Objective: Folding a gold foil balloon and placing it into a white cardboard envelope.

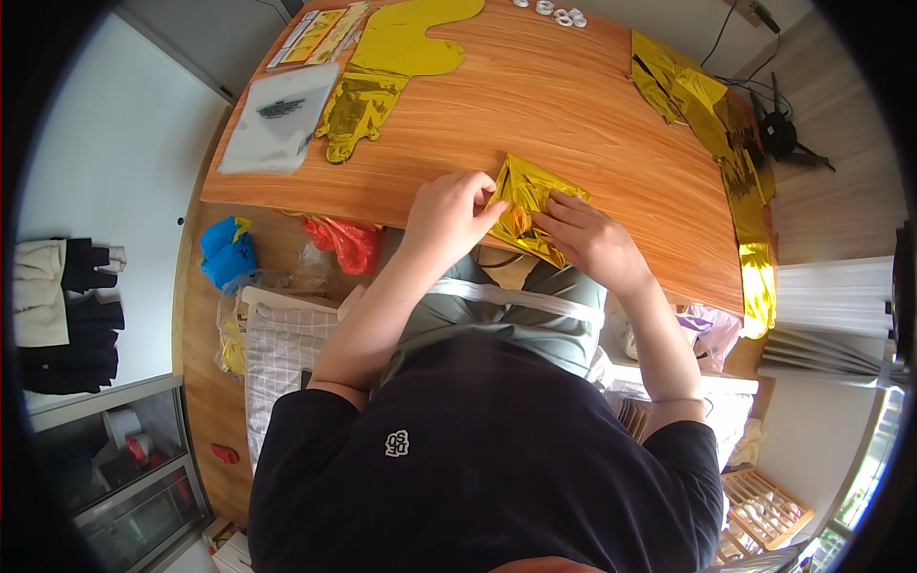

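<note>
A folded, crinkled gold foil balloon lies flat at the near edge of the wooden table, its lower corner reaching over the edge toward my lap. My left hand is closed on its left edge, thumb and fingers pinching the foil. From the right, my right hand rests on the foil with its fingers stretched out across it; its thumb is hidden. Another gold foil balloon, flat and curved in outline, is spread at the back left. A long strip of gold foil runs down the table's right edge and hangs over it.
Clear plastic sleeves and printed packets lie at the table's left. Small white rolls stand at the back. A black device with antennas is on the right. Red and blue bags sit below the left edge.
</note>
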`<state>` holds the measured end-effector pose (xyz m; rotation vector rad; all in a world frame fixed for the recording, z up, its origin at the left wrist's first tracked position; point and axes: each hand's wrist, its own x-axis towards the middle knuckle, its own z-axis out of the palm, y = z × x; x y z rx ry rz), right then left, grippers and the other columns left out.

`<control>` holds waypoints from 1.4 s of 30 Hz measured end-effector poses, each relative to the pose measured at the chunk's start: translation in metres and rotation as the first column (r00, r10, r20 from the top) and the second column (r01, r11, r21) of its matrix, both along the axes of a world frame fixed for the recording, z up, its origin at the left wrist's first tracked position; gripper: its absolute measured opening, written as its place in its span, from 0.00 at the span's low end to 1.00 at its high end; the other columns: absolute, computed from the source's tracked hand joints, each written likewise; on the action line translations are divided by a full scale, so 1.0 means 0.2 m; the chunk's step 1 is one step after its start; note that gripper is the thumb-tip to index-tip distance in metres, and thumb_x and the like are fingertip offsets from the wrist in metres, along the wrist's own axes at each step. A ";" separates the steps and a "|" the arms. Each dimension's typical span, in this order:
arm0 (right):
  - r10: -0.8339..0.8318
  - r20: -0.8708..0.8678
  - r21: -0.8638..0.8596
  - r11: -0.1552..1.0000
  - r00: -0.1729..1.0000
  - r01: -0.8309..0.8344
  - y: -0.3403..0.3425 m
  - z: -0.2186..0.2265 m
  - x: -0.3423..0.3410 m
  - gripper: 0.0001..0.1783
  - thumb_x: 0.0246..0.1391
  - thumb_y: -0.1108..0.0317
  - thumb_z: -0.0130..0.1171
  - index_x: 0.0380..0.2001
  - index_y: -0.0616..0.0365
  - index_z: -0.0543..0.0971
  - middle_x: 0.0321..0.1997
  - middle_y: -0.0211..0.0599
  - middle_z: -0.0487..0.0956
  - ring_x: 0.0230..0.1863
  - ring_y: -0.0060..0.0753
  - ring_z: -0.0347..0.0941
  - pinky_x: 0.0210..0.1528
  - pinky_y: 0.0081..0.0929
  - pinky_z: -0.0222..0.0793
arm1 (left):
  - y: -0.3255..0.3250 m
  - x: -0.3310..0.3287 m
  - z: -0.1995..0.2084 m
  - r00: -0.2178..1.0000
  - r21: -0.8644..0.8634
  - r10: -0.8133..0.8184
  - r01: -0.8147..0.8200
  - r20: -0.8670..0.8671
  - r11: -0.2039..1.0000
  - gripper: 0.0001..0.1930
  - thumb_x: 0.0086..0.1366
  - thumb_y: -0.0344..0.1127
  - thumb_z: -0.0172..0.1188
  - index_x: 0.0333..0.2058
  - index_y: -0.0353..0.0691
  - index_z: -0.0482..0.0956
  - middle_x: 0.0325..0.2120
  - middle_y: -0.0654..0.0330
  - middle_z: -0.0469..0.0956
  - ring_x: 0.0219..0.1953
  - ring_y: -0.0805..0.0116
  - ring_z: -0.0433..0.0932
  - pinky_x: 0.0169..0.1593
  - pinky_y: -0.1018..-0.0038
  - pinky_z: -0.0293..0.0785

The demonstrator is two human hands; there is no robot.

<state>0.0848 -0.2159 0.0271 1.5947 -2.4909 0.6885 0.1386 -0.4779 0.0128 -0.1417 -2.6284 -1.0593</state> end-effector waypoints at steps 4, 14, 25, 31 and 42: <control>-0.007 -0.043 0.013 1.000 0.999 0.007 0.00 -0.01 0.00 0.25 0.55 0.74 0.67 0.58 0.57 0.81 0.59 0.48 0.81 0.66 0.51 0.75 0.66 0.44 0.75 | 0.06 0.00 0.02 0.999 0.036 0.017 -0.019 0.048 0.999 0.11 0.61 0.35 0.71 0.36 0.38 0.79 0.29 0.56 0.83 0.31 0.53 0.83 0.36 0.60 0.79; -0.048 -0.039 -0.044 0.998 0.998 0.046 0.00 -0.02 0.02 0.26 0.54 0.76 0.67 0.58 0.58 0.81 0.58 0.48 0.82 0.65 0.52 0.76 0.66 0.45 0.74 | 0.05 -0.05 -0.03 0.994 -0.005 -0.089 0.090 0.060 0.996 0.18 0.62 0.31 0.68 0.52 0.38 0.83 0.36 0.53 0.83 0.33 0.56 0.82 0.40 0.62 0.79; -0.187 0.225 -0.184 0.956 0.956 0.230 0.00 -0.02 0.03 0.17 0.65 0.74 0.61 0.56 0.57 0.82 0.48 0.52 0.85 0.55 0.48 0.83 0.57 0.39 0.78 | 0.07 -0.06 -0.05 0.981 0.066 -0.144 0.154 -0.131 0.986 0.17 0.63 0.26 0.66 0.48 0.38 0.69 0.41 0.48 0.85 0.25 0.54 0.80 0.32 0.60 0.77; -0.345 0.514 -0.184 0.850 0.785 0.493 -0.04 -0.02 0.06 0.15 0.70 0.70 0.58 0.55 0.62 0.81 0.34 0.49 0.85 0.31 0.32 0.80 0.40 0.27 0.76 | 0.07 -0.06 -0.06 0.973 -0.072 -0.182 0.173 -0.144 0.982 0.17 0.62 0.26 0.65 0.46 0.43 0.69 0.32 0.58 0.82 0.33 0.50 0.83 0.37 0.56 0.74; -0.368 0.604 -0.178 0.802 0.706 0.570 -0.04 -0.04 0.03 0.14 0.72 0.70 0.57 0.55 0.64 0.81 0.40 0.44 0.87 0.41 0.26 0.81 0.48 0.26 0.76 | 0.05 -0.09 -0.05 0.945 -0.146 -0.290 0.269 -0.151 0.952 0.14 0.63 0.23 0.62 0.46 0.41 0.72 0.39 0.54 0.82 0.43 0.48 0.82 0.47 0.56 0.77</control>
